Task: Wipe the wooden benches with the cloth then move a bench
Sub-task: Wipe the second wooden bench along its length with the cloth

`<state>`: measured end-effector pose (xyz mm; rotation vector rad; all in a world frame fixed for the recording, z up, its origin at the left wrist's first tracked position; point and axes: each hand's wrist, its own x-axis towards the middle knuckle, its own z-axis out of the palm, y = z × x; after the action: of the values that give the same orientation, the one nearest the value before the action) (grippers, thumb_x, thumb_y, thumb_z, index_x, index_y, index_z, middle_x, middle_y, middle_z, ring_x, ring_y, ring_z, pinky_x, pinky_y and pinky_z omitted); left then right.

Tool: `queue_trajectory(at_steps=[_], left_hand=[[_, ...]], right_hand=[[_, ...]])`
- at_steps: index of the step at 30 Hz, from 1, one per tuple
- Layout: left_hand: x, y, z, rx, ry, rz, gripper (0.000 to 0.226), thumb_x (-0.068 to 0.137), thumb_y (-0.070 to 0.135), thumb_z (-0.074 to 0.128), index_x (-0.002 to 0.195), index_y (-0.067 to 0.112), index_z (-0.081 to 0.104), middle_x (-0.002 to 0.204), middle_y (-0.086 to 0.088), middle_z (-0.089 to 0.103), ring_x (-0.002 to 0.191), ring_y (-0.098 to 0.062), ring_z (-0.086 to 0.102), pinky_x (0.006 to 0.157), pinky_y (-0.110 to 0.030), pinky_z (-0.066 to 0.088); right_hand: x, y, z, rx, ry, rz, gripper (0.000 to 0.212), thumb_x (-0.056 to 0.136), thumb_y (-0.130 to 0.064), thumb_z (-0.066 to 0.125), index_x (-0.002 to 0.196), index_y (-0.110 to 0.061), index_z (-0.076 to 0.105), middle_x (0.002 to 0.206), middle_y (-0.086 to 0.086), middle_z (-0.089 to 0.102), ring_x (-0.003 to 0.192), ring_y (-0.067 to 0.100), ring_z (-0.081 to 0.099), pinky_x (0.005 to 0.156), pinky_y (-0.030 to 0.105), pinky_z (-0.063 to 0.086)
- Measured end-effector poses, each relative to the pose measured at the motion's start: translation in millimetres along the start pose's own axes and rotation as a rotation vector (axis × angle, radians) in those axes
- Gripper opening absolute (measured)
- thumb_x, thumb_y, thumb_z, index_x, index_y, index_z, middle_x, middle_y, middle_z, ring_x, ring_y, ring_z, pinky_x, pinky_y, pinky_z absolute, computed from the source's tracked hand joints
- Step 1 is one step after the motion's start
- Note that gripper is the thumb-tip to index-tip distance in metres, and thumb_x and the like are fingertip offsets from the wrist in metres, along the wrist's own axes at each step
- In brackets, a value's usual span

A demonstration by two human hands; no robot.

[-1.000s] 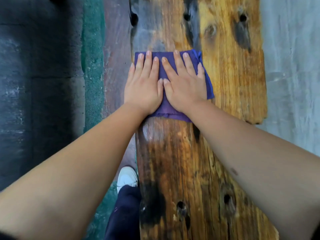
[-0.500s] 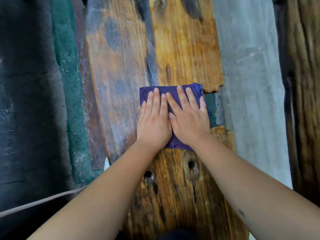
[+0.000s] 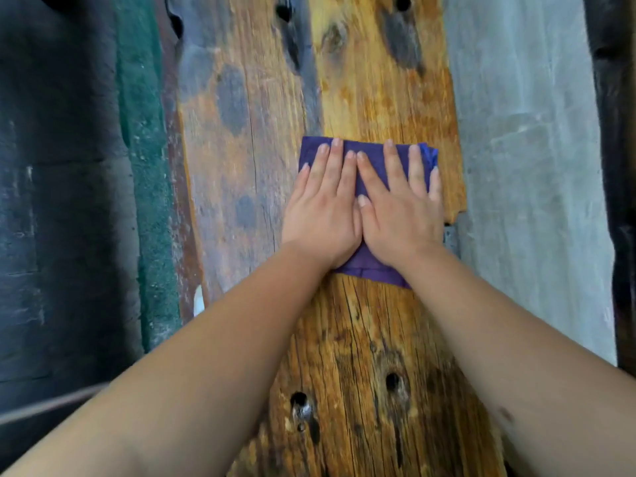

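Note:
A folded purple cloth (image 3: 370, 270) lies on the wooden bench top (image 3: 378, 339), across the seam between the near cracked board and a farther orange board (image 3: 378, 98). My left hand (image 3: 323, 215) and my right hand (image 3: 399, 218) lie side by side on the cloth, palms down and fingers stretched out flat. They cover most of it. Only its far edge, right corner and near edge show. A greyer, worn plank (image 3: 234, 132) runs along the left of the orange board.
Grey concrete floor (image 3: 533, 166) runs along the bench's right side, with a dark wooden piece (image 3: 616, 132) at the right edge. Left of the bench lie a green strip (image 3: 144, 166) and dark stone (image 3: 51, 201). A thin cord (image 3: 51, 406) crosses the lower left.
Both hands have slid the cloth forward along the bench, from the near board onto the seam with the farther boards. My view has followed them forward.

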<state>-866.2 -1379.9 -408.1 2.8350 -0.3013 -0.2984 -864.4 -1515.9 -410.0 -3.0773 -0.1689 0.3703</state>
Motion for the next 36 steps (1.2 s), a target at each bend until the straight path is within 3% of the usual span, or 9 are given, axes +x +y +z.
queue_trajectory(at_steps=[9, 14, 22, 32, 36], left_hand=[[162.4, -27.2, -29.1, 0.02, 0.033, 0.055, 0.064, 0.098, 0.039, 0.017, 0.155, 0.011, 0.007, 0.164, -0.01, 0.0, 0.151, -0.023, -0.002, 0.121, -0.039, -0.001], [207.1, -49.7, -42.8, 0.02, 0.045, 0.093, 0.064, 0.098, 0.039, 0.019, 0.155, 0.01, 0.009, 0.164, -0.011, 0.002, 0.151, -0.024, -0.001, 0.12, -0.04, 0.0], [202.5, -75.4, -55.1, -0.013, 0.02, 0.109, 0.064, 0.098, 0.039, 0.02, 0.155, 0.012, 0.008, 0.164, -0.007, 0.0, 0.151, -0.021, -0.001, 0.121, -0.041, 0.003], [125.0, -213.4, -83.2, 0.051, 0.066, -0.17, 0.063, 0.098, 0.039, 0.026, 0.155, 0.014, 0.012, 0.164, -0.01, 0.006, 0.15, -0.024, 0.005, 0.119, -0.045, 0.009], [111.4, -221.2, -86.6, 0.008, 0.043, -0.263, 0.063, 0.099, 0.039, 0.024, 0.155, 0.015, 0.01, 0.162, -0.017, 0.006, 0.15, -0.03, 0.003, 0.12, -0.046, 0.008]], right_hand=[[155.5, 20.8, -36.7, -0.007, 0.033, 0.053, 0.056, 0.098, -0.048, 0.018, 0.152, -0.04, 0.009, 0.164, 0.0, 0.005, 0.15, 0.031, 0.002, 0.117, 0.058, 0.012], [203.2, 12.7, -46.5, -0.008, 0.045, 0.078, 0.055, 0.099, -0.047, 0.018, 0.153, -0.041, 0.008, 0.164, -0.001, 0.005, 0.15, 0.029, 0.002, 0.117, 0.058, 0.012], [206.8, -15.8, -53.1, -0.015, -0.001, 0.11, 0.056, 0.099, -0.048, 0.019, 0.152, -0.043, 0.003, 0.164, -0.002, -0.002, 0.15, 0.03, -0.003, 0.115, 0.064, 0.009], [218.6, -170.7, -44.9, -0.059, 0.007, -0.184, 0.059, 0.093, -0.054, 0.015, 0.151, -0.045, 0.004, 0.165, 0.0, 0.0, 0.149, 0.035, -0.001, 0.111, 0.068, 0.009], [215.4, -186.0, -45.0, -0.045, 0.009, -0.23, 0.058, 0.095, -0.054, 0.012, 0.151, -0.046, 0.002, 0.165, -0.001, -0.001, 0.149, 0.034, -0.003, 0.113, 0.067, 0.004]])
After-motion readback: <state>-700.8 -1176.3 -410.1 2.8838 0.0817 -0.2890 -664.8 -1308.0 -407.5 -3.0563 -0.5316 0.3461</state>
